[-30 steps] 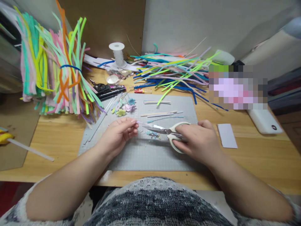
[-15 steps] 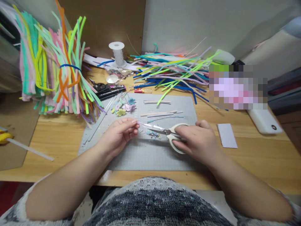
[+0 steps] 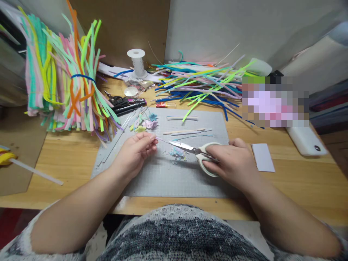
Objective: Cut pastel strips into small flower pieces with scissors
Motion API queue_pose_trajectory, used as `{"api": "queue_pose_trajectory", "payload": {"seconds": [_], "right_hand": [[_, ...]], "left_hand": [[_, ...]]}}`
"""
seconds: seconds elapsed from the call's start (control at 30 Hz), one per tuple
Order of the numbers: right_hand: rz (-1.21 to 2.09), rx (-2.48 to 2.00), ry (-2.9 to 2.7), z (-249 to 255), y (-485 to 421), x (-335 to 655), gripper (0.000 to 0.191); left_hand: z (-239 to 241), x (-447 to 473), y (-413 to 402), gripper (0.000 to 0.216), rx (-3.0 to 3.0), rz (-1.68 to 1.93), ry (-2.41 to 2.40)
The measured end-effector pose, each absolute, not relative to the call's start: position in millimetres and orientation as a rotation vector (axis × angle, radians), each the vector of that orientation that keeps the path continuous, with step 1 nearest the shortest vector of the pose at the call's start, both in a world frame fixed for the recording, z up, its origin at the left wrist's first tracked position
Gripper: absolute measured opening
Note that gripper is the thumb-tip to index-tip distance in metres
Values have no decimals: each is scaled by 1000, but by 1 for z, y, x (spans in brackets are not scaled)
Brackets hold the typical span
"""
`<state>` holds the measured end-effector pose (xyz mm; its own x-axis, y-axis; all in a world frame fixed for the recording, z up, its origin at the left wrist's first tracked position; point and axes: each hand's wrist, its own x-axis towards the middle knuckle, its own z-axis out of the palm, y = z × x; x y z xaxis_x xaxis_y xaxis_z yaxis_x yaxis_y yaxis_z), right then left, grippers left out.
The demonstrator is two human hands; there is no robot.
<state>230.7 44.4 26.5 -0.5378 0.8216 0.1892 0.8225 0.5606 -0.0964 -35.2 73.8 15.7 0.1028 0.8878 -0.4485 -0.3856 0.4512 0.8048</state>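
Note:
Between its thumb and fingers, my left hand (image 3: 139,152) pinches a thin pale purple pipe cleaner (image 3: 162,139) that points right. My right hand (image 3: 233,161) has its fingers through the handles of white-handled scissors (image 3: 196,150). The blades look closed or nearly so, with their tips at the free end of the pipe cleaner. Below the blades, small blue and pale clippings (image 3: 178,153) lie on the grey cutting mat (image 3: 174,185). Behind them rest several trimmed pipe cleaners (image 3: 187,132) and a little pile of fuzzy flower shapes (image 3: 146,124).
A big tied bundle of pipe cleaners (image 3: 61,79) stands at left. Loose pipe cleaners (image 3: 201,79) spread along the back, near a spool (image 3: 137,63) and black-handled scissors (image 3: 118,101). A white card (image 3: 263,157) and a white device (image 3: 307,139) lie at right; a glue gun (image 3: 8,157) is far left.
The scissors have shifted slightly right and their blades have come together. My left hand has moved a little left with the pipe cleaner.

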Motion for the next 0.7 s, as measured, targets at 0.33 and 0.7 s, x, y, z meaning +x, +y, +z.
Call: {"api": "queue_pose_trajectory", "payload": {"seconds": [0.33, 0.7], "right_hand": [[90, -1467, -2485, 33, 48, 237, 20], [49, -1412, -2650, 29, 49, 236, 21]], "left_hand": [[17, -35, 75, 25, 718, 1106, 1130], [21, -33, 76, 21, 719, 1158, 975]]}}
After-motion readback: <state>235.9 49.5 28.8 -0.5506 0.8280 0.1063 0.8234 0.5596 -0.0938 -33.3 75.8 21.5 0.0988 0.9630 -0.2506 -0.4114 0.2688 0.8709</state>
